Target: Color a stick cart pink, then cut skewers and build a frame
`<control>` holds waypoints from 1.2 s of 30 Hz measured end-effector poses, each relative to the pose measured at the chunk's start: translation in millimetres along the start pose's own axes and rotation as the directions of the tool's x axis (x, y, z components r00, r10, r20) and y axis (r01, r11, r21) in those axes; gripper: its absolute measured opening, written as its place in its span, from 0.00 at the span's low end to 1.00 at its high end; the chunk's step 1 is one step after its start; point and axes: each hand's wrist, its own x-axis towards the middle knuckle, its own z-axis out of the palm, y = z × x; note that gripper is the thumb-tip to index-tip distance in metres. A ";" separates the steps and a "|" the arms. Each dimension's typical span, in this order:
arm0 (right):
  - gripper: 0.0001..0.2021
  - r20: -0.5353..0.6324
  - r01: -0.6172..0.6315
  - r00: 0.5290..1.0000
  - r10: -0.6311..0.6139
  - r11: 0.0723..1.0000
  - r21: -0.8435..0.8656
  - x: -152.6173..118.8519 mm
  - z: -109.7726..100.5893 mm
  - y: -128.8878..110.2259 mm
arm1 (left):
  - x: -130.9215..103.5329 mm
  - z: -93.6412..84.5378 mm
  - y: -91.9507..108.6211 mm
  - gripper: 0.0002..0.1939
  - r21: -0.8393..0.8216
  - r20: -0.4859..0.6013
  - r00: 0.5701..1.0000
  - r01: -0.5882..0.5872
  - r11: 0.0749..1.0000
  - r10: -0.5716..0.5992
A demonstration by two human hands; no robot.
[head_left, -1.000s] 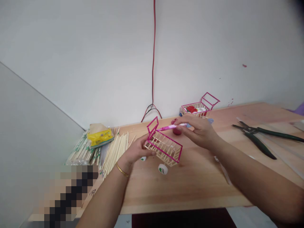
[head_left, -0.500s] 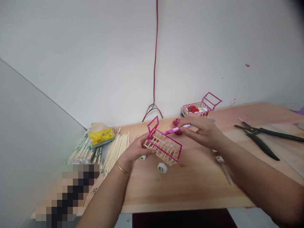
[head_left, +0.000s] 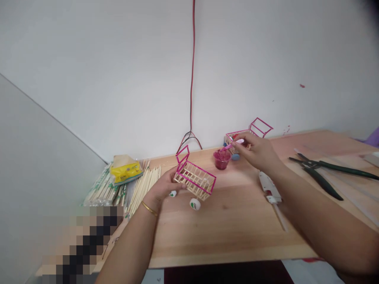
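My left hand (head_left: 165,182) is closed around the handle end of a small toy shopping cart (head_left: 197,179) made of wooden sticks. Its top rim and handle frame are magenta, its lower bars bare wood, and white bottle-cap wheels (head_left: 195,204) show beneath. The cart is held tilted above the table. In my right hand (head_left: 256,152) a slim pink-and-white paintbrush (head_left: 237,143) is pinched between thumb and fingers. Its tip is down at a clear cup of magenta paint (head_left: 221,159), and its bristles cannot be made out.
A second magenta-rimmed cart (head_left: 260,126) stands behind my right hand, partly hidden. A white glue gun (head_left: 269,188) lies under my right forearm, with green-handled shears (head_left: 322,179) at right. Wooden sticks (head_left: 146,185) and a yellow packet (head_left: 126,172) lie at left. A red-black cable (head_left: 192,79) hangs down the wall.
My right hand has moved the paintbrush from the cart's rim back to the paint cup. The cart in my left hand has shifted slightly left.
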 end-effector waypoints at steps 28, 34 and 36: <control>0.25 0.631 -0.161 0.725 -0.276 0.823 0.544 -31.2 22.4 -64.3 | -4.9 1.0 -4.0 0.34 -0.403 0.078 0.994 -0.039 0.914 0.076; 0.24 0.709 -0.291 0.604 -0.364 0.728 0.621 -37.7 32.2 -63.2 | -4.5 -3.7 -8.0 0.37 -0.337 0.174 0.983 0.002 0.942 0.060; 0.22 0.735 -0.271 0.583 -0.346 0.770 0.577 -37.7 31.9 -63.6 | -3.8 -6.2 -8.7 0.37 -0.298 0.210 0.977 0.019 0.954 0.046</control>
